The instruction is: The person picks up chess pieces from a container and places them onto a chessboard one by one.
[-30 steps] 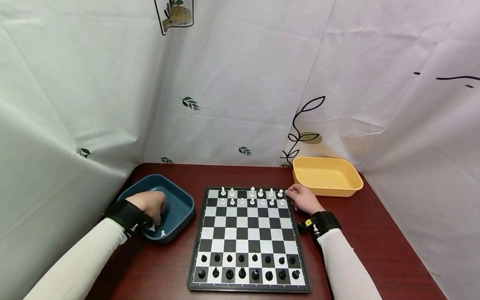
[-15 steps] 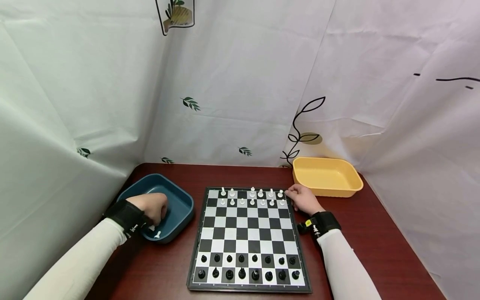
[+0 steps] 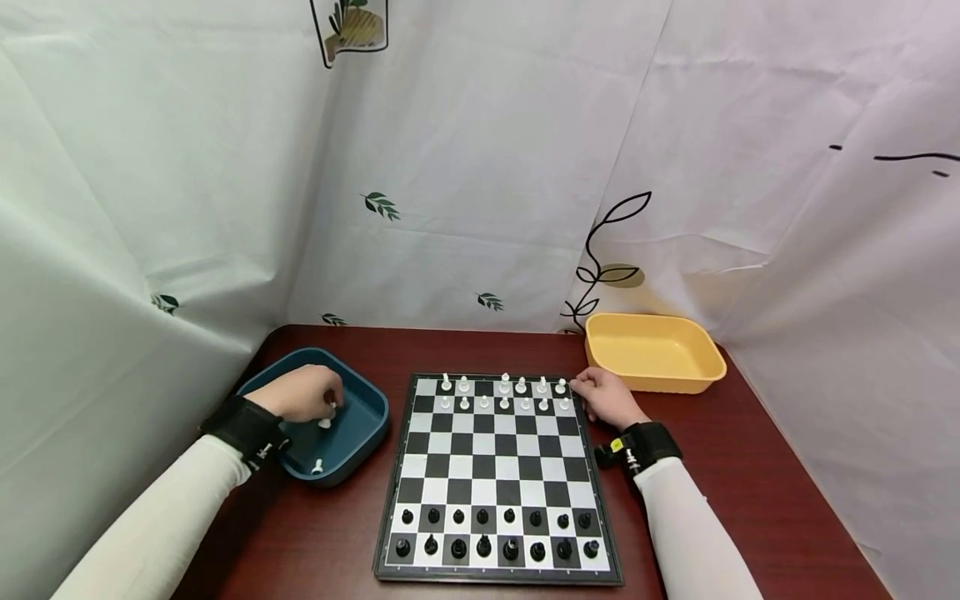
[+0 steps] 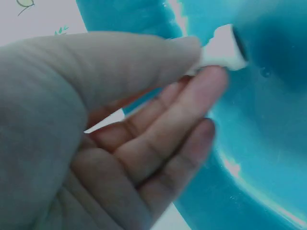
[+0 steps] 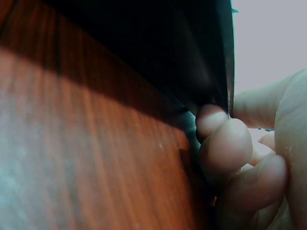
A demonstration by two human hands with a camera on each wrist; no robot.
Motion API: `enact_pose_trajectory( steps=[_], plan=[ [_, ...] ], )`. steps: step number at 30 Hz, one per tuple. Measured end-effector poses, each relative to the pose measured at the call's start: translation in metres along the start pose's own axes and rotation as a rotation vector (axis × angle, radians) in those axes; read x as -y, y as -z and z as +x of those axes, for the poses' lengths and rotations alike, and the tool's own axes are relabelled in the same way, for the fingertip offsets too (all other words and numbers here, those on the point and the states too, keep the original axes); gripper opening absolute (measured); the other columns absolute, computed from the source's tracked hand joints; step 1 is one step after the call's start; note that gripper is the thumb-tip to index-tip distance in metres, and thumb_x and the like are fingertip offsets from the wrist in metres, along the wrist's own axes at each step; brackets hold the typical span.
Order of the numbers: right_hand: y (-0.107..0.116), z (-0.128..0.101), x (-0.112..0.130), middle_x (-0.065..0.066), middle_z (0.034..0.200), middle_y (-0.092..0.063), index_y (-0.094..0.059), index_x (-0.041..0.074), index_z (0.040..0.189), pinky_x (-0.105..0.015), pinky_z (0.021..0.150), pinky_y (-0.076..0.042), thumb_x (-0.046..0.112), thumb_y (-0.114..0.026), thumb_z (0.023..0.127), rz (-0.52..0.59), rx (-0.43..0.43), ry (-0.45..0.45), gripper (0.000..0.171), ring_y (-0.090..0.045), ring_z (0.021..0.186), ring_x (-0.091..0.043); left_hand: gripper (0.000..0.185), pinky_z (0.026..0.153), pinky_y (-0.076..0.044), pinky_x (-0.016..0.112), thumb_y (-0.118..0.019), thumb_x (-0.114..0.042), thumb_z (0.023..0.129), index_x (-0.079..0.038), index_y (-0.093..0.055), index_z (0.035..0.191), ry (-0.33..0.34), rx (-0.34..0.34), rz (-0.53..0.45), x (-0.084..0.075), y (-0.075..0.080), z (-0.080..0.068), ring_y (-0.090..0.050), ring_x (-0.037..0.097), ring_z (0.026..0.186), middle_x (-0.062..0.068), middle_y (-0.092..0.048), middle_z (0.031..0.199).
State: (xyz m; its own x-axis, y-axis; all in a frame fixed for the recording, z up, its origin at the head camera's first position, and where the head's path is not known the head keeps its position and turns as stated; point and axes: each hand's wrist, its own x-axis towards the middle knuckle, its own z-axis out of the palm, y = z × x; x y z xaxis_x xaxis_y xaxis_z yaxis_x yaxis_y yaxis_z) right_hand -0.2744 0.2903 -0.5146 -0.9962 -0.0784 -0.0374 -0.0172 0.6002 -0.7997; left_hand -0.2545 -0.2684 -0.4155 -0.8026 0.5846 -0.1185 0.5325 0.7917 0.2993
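Note:
My left hand (image 3: 303,393) is over the blue tray (image 3: 367,450), pinching a white chess piece (image 4: 223,50) between thumb and fingertip; its base points away from the fingers. Another white chess piece (image 3: 317,467) lies in the tray's near part. My right hand (image 3: 609,398) grips the far right corner of the chessboard (image 3: 495,446). In the right wrist view, fingertips (image 5: 232,143) touch the board's dark edge, with the thumb on its other side. White pieces (image 3: 505,386) stand in two far rows, with a gap of two squares in the back row. Black pieces (image 3: 483,546) fill two near rows.
A yellow tray (image 3: 652,354) stands at the back right, just beyond my right hand. The reddish-brown table (image 3: 720,467) ends at pale patterned cloth (image 3: 480,167) at the back and sides.
My left hand has risen from low in the blue tray toward its middle, a white chess piece now showing at its fingertips. The other white piece shifted slightly. My right hand stays still.

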Motion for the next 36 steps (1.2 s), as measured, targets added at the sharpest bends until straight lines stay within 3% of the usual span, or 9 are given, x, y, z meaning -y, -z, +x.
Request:
enact_pose_trajectory(
  steps=[5,16,27,36],
  plan=[
    [0.000,-0.001,0.001,-0.002,0.060,-0.057,-0.067,0.002,0.110,-0.035,0.056,-0.052,0.024,-0.066,0.112,-0.011,-0.008,0.003,0.022,-0.060,0.051,-0.020,0.011,0.081,-0.061,0.045,-0.080,0.000,0.097,-0.005,-0.082,0.107,-0.019,-0.086,0.000,0.001,0.001,0.003,-0.067,0.013,0.086,0.001,-0.075,0.099],
    [0.000,-0.001,0.002,-0.002,0.060,-0.057,-0.068,0.002,0.111,-0.035,0.057,-0.052,0.023,-0.066,0.111,-0.019,-0.011,0.012,0.022,-0.060,0.051,-0.020,0.014,0.081,-0.060,0.044,-0.086,-0.004,0.096,-0.012,-0.081,0.106,-0.069,-0.302,0.038,-0.012,0.014,0.016,-0.069,0.016,0.090,-0.002,-0.074,0.100],
    [0.002,0.000,-0.001,-0.002,0.061,-0.057,-0.067,0.002,0.110,-0.034,0.055,-0.051,0.024,-0.066,0.112,-0.016,-0.015,0.009,0.023,-0.060,0.051,-0.020,0.010,0.083,-0.059,0.043,-0.086,-0.009,0.098,-0.011,-0.082,0.107,-0.126,-0.360,-0.005,-0.067,0.023,0.062,-0.067,0.018,0.090,-0.001,-0.072,0.100],
    [0.000,0.000,-0.002,-0.001,0.061,-0.058,-0.068,0.002,0.111,-0.034,0.056,-0.051,0.025,-0.066,0.112,-0.029,-0.013,0.011,0.023,-0.060,0.052,-0.019,0.010,0.086,-0.060,0.039,-0.086,-0.011,0.099,-0.014,-0.083,0.108,-0.183,-0.357,0.004,-0.107,0.015,0.102,-0.070,0.015,0.094,-0.003,-0.073,0.104]
  ],
)
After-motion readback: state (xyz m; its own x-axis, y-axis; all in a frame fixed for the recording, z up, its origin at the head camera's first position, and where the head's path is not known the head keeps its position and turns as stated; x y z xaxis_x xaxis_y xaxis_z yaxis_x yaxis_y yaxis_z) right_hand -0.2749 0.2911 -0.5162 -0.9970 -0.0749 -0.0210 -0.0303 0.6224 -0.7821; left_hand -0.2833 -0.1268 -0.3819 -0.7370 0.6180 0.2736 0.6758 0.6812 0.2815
